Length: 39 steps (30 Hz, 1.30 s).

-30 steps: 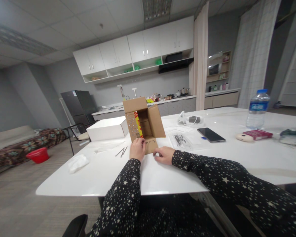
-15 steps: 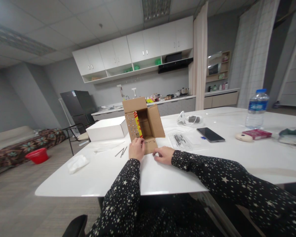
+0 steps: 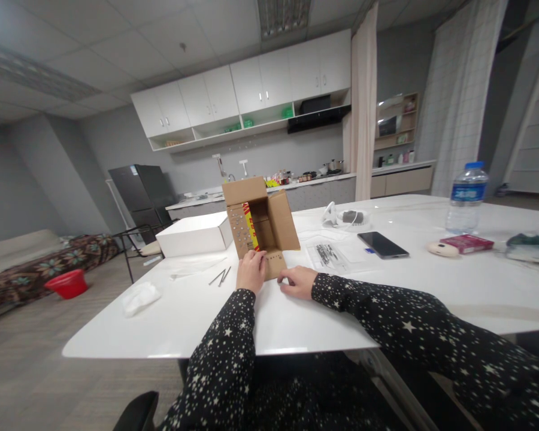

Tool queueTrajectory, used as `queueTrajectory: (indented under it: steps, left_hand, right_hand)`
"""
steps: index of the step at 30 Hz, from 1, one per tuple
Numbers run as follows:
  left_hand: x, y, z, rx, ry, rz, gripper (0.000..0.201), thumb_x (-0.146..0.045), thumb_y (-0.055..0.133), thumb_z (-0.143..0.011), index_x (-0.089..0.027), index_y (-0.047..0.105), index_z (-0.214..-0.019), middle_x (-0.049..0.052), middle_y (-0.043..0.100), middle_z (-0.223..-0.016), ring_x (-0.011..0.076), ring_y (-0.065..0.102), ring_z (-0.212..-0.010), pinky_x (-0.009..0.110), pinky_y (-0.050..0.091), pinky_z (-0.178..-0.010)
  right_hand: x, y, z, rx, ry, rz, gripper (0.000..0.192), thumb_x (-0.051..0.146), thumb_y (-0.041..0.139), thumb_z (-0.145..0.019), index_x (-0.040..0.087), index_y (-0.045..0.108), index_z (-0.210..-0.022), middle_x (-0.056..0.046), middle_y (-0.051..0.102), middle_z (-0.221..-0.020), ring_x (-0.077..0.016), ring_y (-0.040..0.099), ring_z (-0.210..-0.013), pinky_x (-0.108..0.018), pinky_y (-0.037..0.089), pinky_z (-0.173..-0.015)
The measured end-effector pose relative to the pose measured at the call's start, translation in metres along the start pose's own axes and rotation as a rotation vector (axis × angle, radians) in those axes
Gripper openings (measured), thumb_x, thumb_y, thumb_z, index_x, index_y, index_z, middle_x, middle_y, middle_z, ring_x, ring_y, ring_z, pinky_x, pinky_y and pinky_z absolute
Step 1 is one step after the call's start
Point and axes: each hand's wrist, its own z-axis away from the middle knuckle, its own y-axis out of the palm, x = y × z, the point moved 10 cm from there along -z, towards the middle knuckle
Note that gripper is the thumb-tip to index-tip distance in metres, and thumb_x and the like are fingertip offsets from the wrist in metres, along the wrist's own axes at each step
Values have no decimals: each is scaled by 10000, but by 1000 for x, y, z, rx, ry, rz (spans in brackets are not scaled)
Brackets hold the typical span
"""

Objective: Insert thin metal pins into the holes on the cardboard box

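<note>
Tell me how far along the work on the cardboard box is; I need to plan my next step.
Done: the cardboard box lies on its side on the white table, flaps spread, opening toward the person. In hand: the left hand presses the near bottom flap while the right hand rests at its edge. Left: the flaps are not folded shut, and the metal rods and clear bag lie outside.

Both arms extend forward in dark star-print sleeves, the forearms converging toward the hands. Left hand (image 3: pixel 250 270): back up, knuckles raised, fingers curled forward and down, thumb side turned inward. Right hand (image 3: pixel 297 282): lying low, palm down, fingers pointing left toward the left hand's fingertips, near them but apart. Right elbow bent, out wide.
</note>
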Motion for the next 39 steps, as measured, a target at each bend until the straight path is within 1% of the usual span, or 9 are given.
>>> queueTrajectory:
  steps: [6,13,20,24,30,39]
  left_hand:
    - [-6,5,0,31,35,6,316,-285,365,-906,-209,578,-1126,70,581,-991,186,537,-995,336,431,-883]
    - [-11,5,1,40,40,50,334,-280,341,-912,-200,570,-1142,68,579,-983,182,540,-992,335,426,-892]
    - [-7,-3,-1,-70,28,93,269,-260,391,-893,-210,612,-1037,66,567,-1001,174,548,-987,321,438,-873]
    - [-7,0,-2,-57,39,105,237,-232,413,-880,-205,617,-998,61,583,-985,172,557,-961,320,439,-858]
    - [-4,-1,-3,-58,-5,62,141,-205,465,-845,-197,588,-912,44,616,-931,179,564,-882,322,426,-787]
    - [-1,1,-2,-46,-31,1,119,-216,488,-837,-210,599,-880,41,615,-945,191,562,-939,318,408,-806]
  right_hand:
    - [-3,1,-1,-13,17,-1,278,316,546,-753,216,664,-984,-2,629,-663,-134,540,-608,-227,338,-560]
    - [-2,-1,0,-25,-28,-17,275,316,531,-755,217,662,-975,1,621,-649,-134,530,-603,-226,333,-558]
    - [-1,-3,3,-24,-26,-22,292,319,531,-757,208,669,-989,-9,633,-669,-133,534,-607,-227,336,-558]
    - [0,-4,3,-25,-28,-16,286,312,532,-760,207,668,-989,-7,633,-669,-133,538,-610,-226,336,-557]
    - [-2,-3,1,-9,-18,-4,274,295,532,-761,211,664,-986,-2,631,-664,-133,543,-618,-226,339,-568]
    - [-1,-3,2,7,-3,4,291,302,529,-757,207,662,-998,-9,643,-685,-137,548,-627,-228,334,-560]
